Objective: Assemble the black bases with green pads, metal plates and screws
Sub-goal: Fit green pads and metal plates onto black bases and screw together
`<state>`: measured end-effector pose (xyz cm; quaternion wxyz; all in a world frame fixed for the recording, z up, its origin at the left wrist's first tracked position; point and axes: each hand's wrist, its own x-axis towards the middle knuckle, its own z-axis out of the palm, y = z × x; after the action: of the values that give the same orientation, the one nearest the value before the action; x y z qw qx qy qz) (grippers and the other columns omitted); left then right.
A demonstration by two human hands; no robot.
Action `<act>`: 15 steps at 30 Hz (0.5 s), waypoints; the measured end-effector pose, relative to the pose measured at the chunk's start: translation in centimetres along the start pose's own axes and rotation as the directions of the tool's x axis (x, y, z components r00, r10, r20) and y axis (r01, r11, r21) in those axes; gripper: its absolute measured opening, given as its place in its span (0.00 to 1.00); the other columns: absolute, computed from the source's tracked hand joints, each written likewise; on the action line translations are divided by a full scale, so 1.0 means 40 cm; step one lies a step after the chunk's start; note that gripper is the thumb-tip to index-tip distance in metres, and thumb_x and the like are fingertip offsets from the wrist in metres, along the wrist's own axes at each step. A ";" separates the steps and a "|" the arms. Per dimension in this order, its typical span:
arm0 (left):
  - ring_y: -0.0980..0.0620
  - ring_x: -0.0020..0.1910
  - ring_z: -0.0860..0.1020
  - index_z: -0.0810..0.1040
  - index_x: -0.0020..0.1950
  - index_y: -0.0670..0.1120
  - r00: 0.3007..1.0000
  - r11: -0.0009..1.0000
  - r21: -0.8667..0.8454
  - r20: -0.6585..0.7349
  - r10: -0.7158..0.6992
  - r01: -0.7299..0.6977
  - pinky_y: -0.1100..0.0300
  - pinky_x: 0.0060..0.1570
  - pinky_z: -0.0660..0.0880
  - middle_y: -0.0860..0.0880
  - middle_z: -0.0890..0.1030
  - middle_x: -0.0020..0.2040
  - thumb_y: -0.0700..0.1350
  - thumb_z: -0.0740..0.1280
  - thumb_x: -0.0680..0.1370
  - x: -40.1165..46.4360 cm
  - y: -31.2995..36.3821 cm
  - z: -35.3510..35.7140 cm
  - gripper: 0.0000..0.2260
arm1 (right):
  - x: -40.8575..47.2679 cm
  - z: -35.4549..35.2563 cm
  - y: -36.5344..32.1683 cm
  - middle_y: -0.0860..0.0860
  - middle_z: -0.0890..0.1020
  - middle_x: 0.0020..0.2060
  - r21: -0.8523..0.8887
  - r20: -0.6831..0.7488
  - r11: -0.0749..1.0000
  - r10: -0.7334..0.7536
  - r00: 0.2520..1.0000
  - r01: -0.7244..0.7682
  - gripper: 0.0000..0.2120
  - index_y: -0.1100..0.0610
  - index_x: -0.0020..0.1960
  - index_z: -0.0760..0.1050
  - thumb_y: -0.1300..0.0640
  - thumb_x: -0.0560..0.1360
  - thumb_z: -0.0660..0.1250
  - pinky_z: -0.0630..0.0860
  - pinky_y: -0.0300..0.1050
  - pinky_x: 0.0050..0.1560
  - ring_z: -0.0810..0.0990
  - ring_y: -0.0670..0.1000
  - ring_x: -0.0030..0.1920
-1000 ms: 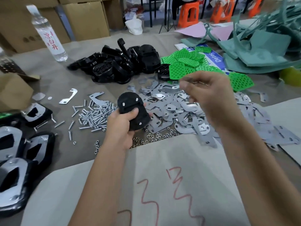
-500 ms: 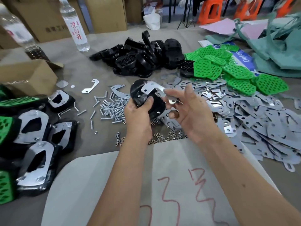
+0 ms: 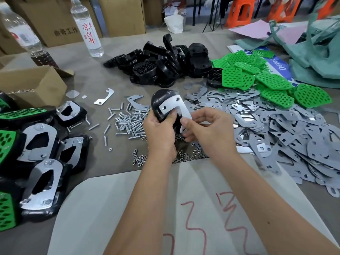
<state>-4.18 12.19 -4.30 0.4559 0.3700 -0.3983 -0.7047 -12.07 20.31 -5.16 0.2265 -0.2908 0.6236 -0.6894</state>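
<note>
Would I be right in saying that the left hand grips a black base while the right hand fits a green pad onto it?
Not quite: in the head view the right hand fits a metal plate, not a green pad, onto the black base that the left hand grips.

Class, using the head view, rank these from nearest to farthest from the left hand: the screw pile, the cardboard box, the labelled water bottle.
1. Screw pile, just left of the left hand.
2. Cardboard box, far left on the table.
3. Water bottle, standing at the back left.
</note>
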 end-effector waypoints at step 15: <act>0.33 0.56 0.84 0.80 0.58 0.39 0.988 0.999 0.048 0.157 -0.005 -0.003 0.37 0.59 0.81 0.36 0.86 0.54 0.30 0.67 0.80 -0.008 0.000 -0.004 0.10 | 0.008 -0.028 -0.036 0.52 0.76 0.26 0.115 0.094 0.947 0.291 0.952 -0.301 0.12 0.60 0.39 0.76 0.62 0.71 0.80 0.64 0.36 0.21 0.69 0.46 0.21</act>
<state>-3.94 12.46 -4.31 0.4137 0.3245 -0.4498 -0.7220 -13.01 21.08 -3.74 0.3690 -0.2046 0.6059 -0.6744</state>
